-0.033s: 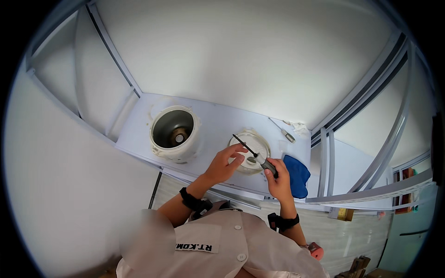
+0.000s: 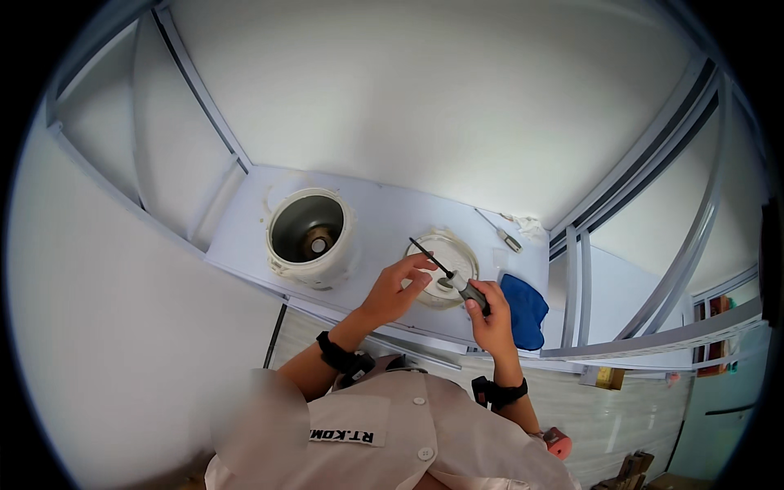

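A screwdriver (image 2: 468, 296) with a grey handle and dark shaft is gripped in my right hand (image 2: 492, 314), its tip pointing up and to the left. My left hand (image 2: 398, 287) is beside the shaft, fingers apart and curved; its fingertips come close to the shaft, and contact is hard to make out. Beneath the screwdriver lies a round white lid-like part (image 2: 456, 247) with a small grey oval piece (image 2: 445, 284) near its front, partly covered by my hands. To the left stands a white rice cooker body (image 2: 333, 266), open at the top, with a round heating plate (image 2: 318, 243) inside.
Another screwdriver (image 2: 508, 238) lies at the table's right back, near crumpled white tissue (image 2: 531, 227). A blue cloth (image 2: 523, 312) rests by the right edge. Metal frame posts (image 2: 578, 286) rise at the right, and a white wall (image 2: 425, 98) stands behind the table (image 2: 382, 214).
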The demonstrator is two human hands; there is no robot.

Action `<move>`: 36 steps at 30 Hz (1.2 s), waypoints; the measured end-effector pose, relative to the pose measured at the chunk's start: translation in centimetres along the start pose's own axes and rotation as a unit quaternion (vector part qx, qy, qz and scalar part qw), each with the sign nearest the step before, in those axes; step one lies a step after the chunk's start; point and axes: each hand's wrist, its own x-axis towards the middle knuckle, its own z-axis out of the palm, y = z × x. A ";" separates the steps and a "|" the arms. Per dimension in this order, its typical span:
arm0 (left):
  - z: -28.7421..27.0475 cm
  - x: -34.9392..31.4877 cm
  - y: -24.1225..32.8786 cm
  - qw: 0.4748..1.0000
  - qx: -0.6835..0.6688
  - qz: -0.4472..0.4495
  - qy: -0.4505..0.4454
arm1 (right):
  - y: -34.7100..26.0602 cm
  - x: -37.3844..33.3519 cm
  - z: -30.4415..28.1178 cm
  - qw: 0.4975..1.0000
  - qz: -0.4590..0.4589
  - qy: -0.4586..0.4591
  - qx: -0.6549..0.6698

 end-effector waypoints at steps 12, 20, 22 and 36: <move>-10.3 -2.7 -1.8 0.989 -0.115 -0.051 -0.071 | -7.7 -1.0 10.3 1.000 0.026 0.002 0.016; -21.7 -4.9 -1.1 0.944 -0.205 -0.034 -0.257 | -15.1 -3.2 22.1 0.995 0.048 0.093 0.009; -23.0 -5.3 -1.6 0.925 -0.246 -0.054 -0.283 | -17.0 -3.6 24.8 0.991 0.075 0.114 -0.004; -33.5 -4.2 -1.2 0.876 0.313 0.326 -0.169 | -22.8 -8.0 33.0 0.961 0.146 0.230 -0.053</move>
